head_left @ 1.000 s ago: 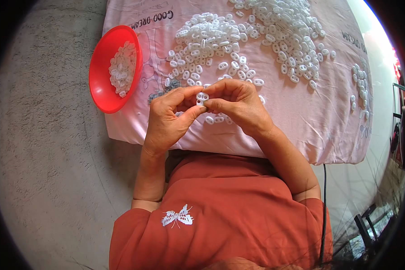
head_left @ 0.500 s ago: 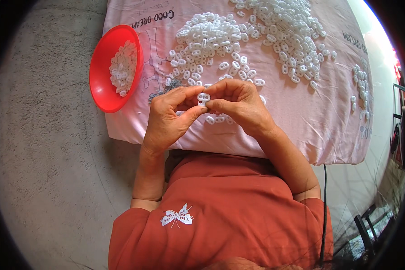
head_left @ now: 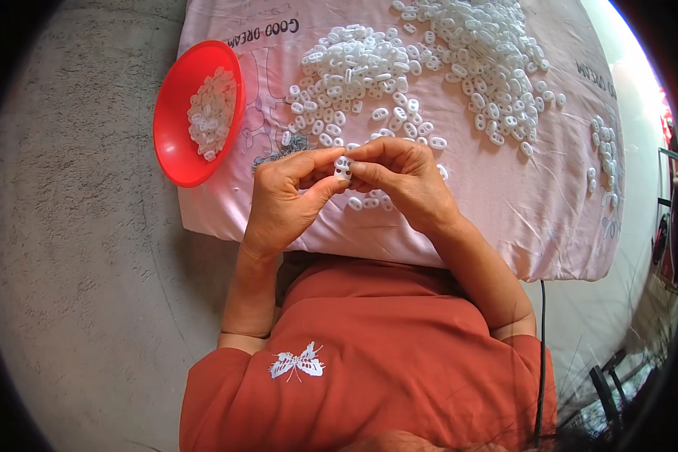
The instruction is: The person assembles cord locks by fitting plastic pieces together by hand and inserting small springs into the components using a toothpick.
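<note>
A small white plastic piece with holes sits between our fingertips, held above the near part of a table spread with a pink printed cloth; we cannot tell whether it is one part or two pressed together. Our left hand pinches it from one side between thumb and forefinger, while our right hand grips it from the other, the fingertips of both nearly meeting around it.

Just below our hands, a few loose white pieces lie on the cloth. A grey tangled bundle shows beyond our left hand, partly hidden by it. Farther off, we see a heap of white oval pieces and, to its right, a larger heap reaching the top of the view. A smaller cluster lies near the table's right edge.

At the left edge, a red bowl holds whitish, translucent pieces. Nearest us is a rust-red shirt with a white butterfly print.
</note>
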The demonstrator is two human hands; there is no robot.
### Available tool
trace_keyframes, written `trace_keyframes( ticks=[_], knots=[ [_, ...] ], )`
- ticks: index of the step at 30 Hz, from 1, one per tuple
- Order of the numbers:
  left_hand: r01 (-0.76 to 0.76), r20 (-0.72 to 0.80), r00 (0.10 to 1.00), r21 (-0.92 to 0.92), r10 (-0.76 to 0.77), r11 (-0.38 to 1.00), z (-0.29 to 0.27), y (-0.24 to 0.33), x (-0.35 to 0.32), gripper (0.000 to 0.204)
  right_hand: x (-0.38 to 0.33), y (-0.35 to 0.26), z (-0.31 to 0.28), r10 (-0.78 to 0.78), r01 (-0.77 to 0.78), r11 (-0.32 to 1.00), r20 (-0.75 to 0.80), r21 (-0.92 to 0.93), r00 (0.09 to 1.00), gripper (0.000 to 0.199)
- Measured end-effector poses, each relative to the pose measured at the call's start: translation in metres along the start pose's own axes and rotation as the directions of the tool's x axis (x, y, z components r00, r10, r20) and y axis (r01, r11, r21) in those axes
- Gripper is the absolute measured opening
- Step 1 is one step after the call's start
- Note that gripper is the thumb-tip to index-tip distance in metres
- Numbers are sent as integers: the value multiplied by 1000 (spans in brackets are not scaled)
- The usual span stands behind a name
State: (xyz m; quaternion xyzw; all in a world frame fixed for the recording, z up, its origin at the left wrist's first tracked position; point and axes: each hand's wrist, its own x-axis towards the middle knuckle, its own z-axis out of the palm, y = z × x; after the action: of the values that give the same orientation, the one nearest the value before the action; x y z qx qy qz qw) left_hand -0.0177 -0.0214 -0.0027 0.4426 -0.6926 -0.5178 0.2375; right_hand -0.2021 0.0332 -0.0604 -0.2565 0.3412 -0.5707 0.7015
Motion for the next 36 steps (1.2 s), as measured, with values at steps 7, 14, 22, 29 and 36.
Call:
trace_keyframes(
  ticks=[7,14,22,29,36],
  knots=[
    [18,50,999,69,-21,997,-3,5,-2,35,-1,3,1,-29,28,999,-26,-37,999,16],
    [-12,-10,1000,-10,12,1000,-1,5,-2,30,-1,2,2,-41,40,996,-18,-77,999,15],
    [2,-7,1000,-42,-2,999,-1,10,-3,27,-3,2,4,-62,59,994,-32,-91,998,15],
    [-24,-28,999,-30,23,999,4,14,0,25,-3,5,3,-116,110,987,-40,-120,992,14],
    [-105,-45,993,75,109,992,5,15,-1,23,-2,4,2,-113,108,985,-30,-138,993,13]
  ],
)
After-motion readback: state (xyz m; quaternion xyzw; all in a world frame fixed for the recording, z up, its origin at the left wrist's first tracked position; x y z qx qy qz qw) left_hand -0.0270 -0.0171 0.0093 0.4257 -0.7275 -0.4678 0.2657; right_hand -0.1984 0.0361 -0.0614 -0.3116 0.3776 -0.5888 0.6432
